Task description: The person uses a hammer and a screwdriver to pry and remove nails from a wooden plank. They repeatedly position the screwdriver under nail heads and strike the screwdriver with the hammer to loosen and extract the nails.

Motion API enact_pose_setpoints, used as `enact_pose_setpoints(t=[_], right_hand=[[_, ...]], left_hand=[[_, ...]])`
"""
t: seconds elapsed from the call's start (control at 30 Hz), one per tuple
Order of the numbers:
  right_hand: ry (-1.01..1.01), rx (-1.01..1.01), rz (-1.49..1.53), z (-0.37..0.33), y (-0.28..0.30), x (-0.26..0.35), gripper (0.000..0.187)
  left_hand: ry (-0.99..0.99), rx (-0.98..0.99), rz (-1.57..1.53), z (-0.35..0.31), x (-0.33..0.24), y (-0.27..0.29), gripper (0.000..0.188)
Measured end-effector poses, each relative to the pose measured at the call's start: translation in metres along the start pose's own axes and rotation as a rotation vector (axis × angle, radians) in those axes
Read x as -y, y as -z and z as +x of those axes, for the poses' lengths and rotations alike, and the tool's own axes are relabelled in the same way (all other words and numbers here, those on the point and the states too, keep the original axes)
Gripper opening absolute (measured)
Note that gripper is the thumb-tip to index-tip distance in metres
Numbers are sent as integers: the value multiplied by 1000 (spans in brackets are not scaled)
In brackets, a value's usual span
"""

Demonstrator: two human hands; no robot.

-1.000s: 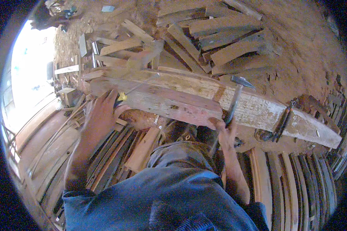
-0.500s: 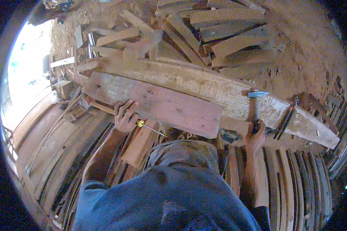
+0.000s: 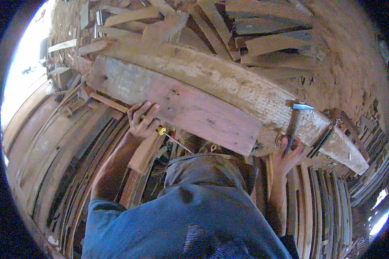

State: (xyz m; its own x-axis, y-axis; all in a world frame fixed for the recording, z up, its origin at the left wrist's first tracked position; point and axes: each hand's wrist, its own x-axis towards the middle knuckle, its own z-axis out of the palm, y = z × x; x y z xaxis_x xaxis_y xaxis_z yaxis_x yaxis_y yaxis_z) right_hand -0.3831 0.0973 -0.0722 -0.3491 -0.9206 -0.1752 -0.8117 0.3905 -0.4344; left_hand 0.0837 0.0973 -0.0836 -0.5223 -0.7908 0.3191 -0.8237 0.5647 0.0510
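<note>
My left hand (image 3: pixel 141 121) is closed around the yellow handle of a screwdriver (image 3: pixel 161 131), whose thin shaft points down to the right toward my waist. The fingertips of that hand rest on the near edge of a worn plank (image 3: pixel 194 112), greyish at its left end and pinkish elsewhere. To the right, a hammer (image 3: pixel 293 123) lies on a long dusty timber beam (image 3: pixel 246 84), its head away from me. My right hand (image 3: pixel 288 156) is at the handle's near end, fingers parted on either side of it and the grip looking loose.
Two dark rods (image 3: pixel 323 139) lie across the beam right of the hammer. Curved wood offcuts (image 3: pixel 276 43) are heaped beyond the beam on brown ground. Long boards (image 3: pixel 328 203) are stacked at both sides of me. A short wood block (image 3: pixel 143 155) sits below my left hand.
The fingers of my right hand have loosened and spread at the hammer handle. My left hand keeps the screwdriver at the plank's edge. The whole view has shifted slightly.
</note>
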Motion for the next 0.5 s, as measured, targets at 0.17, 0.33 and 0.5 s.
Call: enact_pose_setpoints(t=[0.17, 0.33, 0.5], right_hand=[[500, 372, 46, -24, 4, 94, 33], [589, 515, 108, -28, -19, 152, 46], [622, 497, 11, -32, -27, 157, 49]], left_hand=[[5, -13, 6, -7, 0, -5, 18], [-3, 0, -2, -7, 3, -5, 17], [-16, -47, -12, -5, 4, -8, 16]])
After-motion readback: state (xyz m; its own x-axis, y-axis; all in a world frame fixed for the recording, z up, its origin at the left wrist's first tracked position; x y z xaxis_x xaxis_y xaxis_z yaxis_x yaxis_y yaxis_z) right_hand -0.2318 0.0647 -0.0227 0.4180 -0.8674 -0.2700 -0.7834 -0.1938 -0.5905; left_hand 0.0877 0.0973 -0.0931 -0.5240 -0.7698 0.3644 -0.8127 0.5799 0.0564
